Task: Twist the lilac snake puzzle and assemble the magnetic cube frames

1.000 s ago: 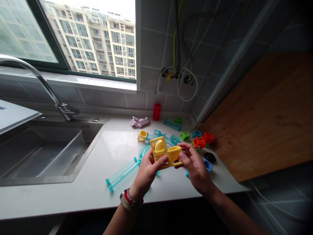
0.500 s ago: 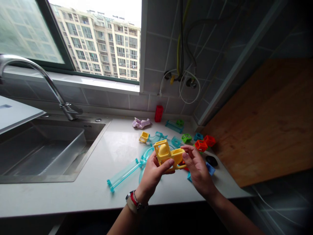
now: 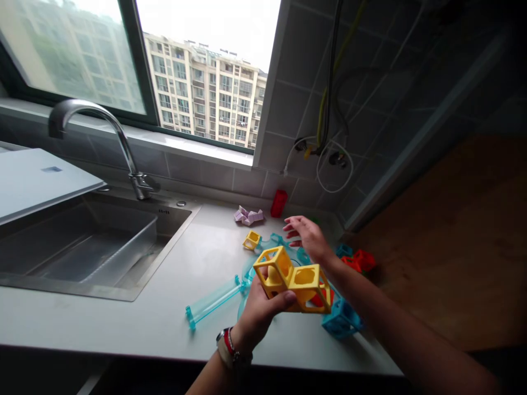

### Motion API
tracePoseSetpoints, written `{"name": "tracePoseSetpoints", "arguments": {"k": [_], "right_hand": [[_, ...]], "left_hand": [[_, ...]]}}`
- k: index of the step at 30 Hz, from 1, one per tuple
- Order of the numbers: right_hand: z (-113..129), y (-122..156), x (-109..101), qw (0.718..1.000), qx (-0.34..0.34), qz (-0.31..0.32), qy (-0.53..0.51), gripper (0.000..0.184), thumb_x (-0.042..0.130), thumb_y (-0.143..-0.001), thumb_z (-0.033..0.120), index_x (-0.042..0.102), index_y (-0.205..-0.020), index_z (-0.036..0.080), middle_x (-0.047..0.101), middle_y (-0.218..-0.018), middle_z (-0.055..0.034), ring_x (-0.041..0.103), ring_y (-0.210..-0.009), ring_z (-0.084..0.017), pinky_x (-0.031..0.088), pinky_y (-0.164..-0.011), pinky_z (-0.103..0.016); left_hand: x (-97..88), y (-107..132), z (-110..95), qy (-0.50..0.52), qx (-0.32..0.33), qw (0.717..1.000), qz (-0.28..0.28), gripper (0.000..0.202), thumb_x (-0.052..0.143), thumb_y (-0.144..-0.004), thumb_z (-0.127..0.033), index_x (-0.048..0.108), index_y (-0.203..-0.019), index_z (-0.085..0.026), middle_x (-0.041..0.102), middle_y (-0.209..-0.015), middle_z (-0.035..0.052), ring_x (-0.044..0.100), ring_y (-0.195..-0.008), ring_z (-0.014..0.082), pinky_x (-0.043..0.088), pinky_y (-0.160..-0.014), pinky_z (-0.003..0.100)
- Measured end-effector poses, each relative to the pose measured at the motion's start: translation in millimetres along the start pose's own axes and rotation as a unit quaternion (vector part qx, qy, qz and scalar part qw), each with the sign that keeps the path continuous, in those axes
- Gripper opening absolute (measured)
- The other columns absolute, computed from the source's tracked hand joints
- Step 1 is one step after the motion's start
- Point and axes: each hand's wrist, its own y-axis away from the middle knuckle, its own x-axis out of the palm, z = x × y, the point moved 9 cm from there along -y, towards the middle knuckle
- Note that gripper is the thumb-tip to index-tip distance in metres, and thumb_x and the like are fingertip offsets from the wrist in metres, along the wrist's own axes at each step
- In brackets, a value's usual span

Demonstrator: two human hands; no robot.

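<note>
My left hand [image 3: 261,304] grips a yellow marble-run block piece [image 3: 307,277], made of open-sided cubes joined in a step shape and held above the counter. My right hand [image 3: 308,236] is off it, reaching over the parts further back with fingers stretched out and nothing in them. Under and behind the yellow piece lie translucent teal track parts [image 3: 274,240], partly hidden by my hands. A single yellow cube [image 3: 251,240] sits left of my right hand. Blue cubes [image 3: 341,318] lie beneath my right forearm, and red cubes [image 3: 364,260] are to its right.
A teal tube [image 3: 214,302] lies on the white counter [image 3: 164,323]. Lilac pieces [image 3: 248,215] and a red block [image 3: 279,203] are near the wall. To the left is a sink [image 3: 132,288] with a faucet [image 3: 142,186]; a wooden board [image 3: 453,263] bounds the right.
My right hand has let go of the yellow piece and moved back and up, opening. My left hand still holds the piece, now turned. The view has swung left.
</note>
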Motion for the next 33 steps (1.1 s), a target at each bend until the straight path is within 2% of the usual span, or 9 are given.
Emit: {"name": "tracePoseSetpoints", "arguments": {"k": [5, 7, 12, 14, 17, 20, 23, 29, 33], "right_hand": [[-19.3, -45.3, 77.7, 0.983, -0.041, 0.107, 0.142, 0.014, 0.069, -0.087, 0.032, 0.074, -0.09, 0.02, 0.077, -0.089, -0.0059, 0.07, -0.083, -0.021, 0.053, -0.076, -0.03], [-28.1, -55.0, 93.7, 0.971, -0.055, 0.112, 0.202, 0.009, 0.073, -0.083, 0.027, 0.076, -0.09, 0.022, 0.077, -0.094, -0.0062, 0.069, -0.09, -0.023, 0.05, -0.082, -0.032], [-59.0, -64.7, 114.1, 0.946, -0.046, 0.131, 0.293, 0.018, 0.084, -0.074, 0.03, 0.077, -0.089, 0.023, 0.075, -0.1, -0.0068, 0.068, -0.095, -0.027, 0.048, -0.082, -0.033], [-69.6, -65.8, 117.4, 0.94, -0.04, 0.139, 0.307, 0.017, 0.085, -0.074, 0.028, 0.076, -0.087, 0.021, 0.073, -0.101, -0.0073, 0.067, -0.095, -0.027, 0.048, -0.083, -0.034], [-78.3, -66.7, 120.6, 0.94, -0.037, 0.145, 0.308, 0.014, 0.077, -0.086, 0.031, 0.072, -0.092, 0.018, 0.071, -0.103, -0.0068, 0.066, -0.094, -0.023, 0.05, -0.087, -0.038], [-80.4, -67.2, 124.8, 0.947, -0.034, 0.15, 0.281, 0.02, 0.068, -0.096, 0.037, 0.069, -0.097, 0.017, 0.07, -0.098, -0.0038, 0.066, -0.089, -0.02, 0.052, -0.086, -0.039], [-78.7, -68.7, 124.3, 0.963, -0.028, 0.142, 0.229, 0.022, 0.066, -0.096, 0.04, 0.068, -0.093, 0.018, 0.07, -0.089, -0.0021, 0.065, -0.082, -0.019, 0.052, -0.081, -0.036], [-63.5, -66.5, 93.2, 0.994, 0.013, 0.088, 0.066, 0.037, 0.053, -0.095, 0.057, 0.063, -0.092, 0.021, 0.071, -0.087, -0.0032, 0.069, -0.074, -0.019, 0.051, -0.065, -0.028], [-39.8, -46.5, 65.7, 0.996, 0.03, 0.075, -0.039, 0.051, 0.058, -0.087, 0.071, 0.063, -0.096, 0.021, 0.072, -0.097, -0.0045, 0.071, -0.076, -0.019, 0.054, -0.061, -0.027]], "left_hand": [[-9.3, -1.9, -0.4, 0.004, 0.0, 1.0, 0.005, 0.059, 0.093, -0.069, -0.04, 0.062, -0.114, -0.018, 0.072, -0.1, 0.0054, 0.072, -0.092, 0.0229, 0.058, -0.084, 0.033], [-12.3, -2.1, 0.4, -0.007, -0.007, 1.0, 0.009, 0.06, 0.092, -0.069, -0.041, 0.063, -0.115, -0.018, 0.072, -0.102, 0.0065, 0.072, -0.094, 0.0243, 0.057, -0.086, 0.034], [-23.0, -1.3, -0.5, -0.015, -0.004, 1.0, -0.019, 0.06, 0.09, -0.071, -0.043, 0.061, -0.117, -0.018, 0.073, -0.104, 0.0075, 0.072, -0.098, 0.0264, 0.057, -0.09, 0.037], [-24.6, -1.9, 1.0, -0.017, -0.008, 1.0, -0.019, 0.059, 0.09, -0.072, -0.042, 0.061, -0.117, -0.018, 0.073, -0.105, 0.0076, 0.072, -0.098, 0.027, 0.057, -0.089, 0.037], [-23.1, -4.5, 4.7, -0.023, -0.024, 0.999, 0.0, 0.058, 0.09, -0.071, -0.043, 0.062, -0.115, -0.018, 0.074, -0.102, 0.0084, 0.073, -0.095, 0.0282, 0.057, -0.088, 0.038], [-22.3, -7.3, 4.5, -0.014, -0.027, 1.0, -0.001, 0.064, 0.09, -0.069, -0.048, 0.062, -0.118, -0.017, 0.074, -0.101, 0.0095, 0.073, -0.093, 0.0293, 0.058, -0.086, 0.039], [-22.3, -8.3, 0.8, -0.003, -0.016, 1.0, -0.019, 0.065, 0.089, -0.069, -0.049, 0.062, -0.118, -0.018, 0.074, -0.101, 0.0095, 0.073, -0.093, 0.0283, 0.058, -0.084, 0.036], [-25.0, -6.7, 3.3, -0.003, -0.025, 0.999, -0.035, 0.064, 0.091, -0.067, -0.047, 0.062, -0.116, -0.017, 0.071, -0.096, 0.0076, 0.071, -0.087, 0.0244, 0.058, -0.078, 0.033], [-29.3, -6.5, 5.2, -0.006, -0.02, 0.999, -0.047, 0.065, 0.093, -0.066, -0.045, 0.062, -0.115, -0.016, 0.07, -0.098, 0.0078, 0.07, -0.089, 0.024, 0.058, -0.08, 0.034]]}}
